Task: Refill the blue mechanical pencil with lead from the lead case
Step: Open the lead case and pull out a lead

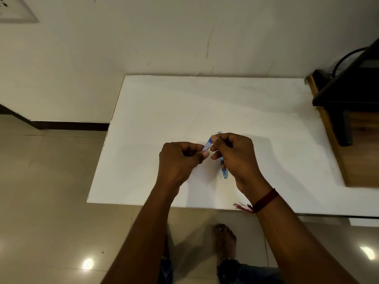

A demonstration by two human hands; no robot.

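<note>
Both of my hands hover over the middle of the white table (205, 103). My left hand (180, 160) pinches the lower end of a small blue and white lead case (207, 145). The thumb and forefinger of my right hand (235, 154) touch the case's upper end. My right hand's other fingers hold the blue mechanical pencil (223, 171) almost upright. Its tip points down toward me, and its top end pokes out above the knuckles. Most of the pencil's barrel is hidden inside the hand. I cannot tell whether the case is open.
The table stands against a cream wall. A dark stand (348, 95) on a wooden surface (361, 152) sits at the right. Tiled floor (51, 191) lies left of the table and in front of it. A red thread band (264, 200) circles my right wrist.
</note>
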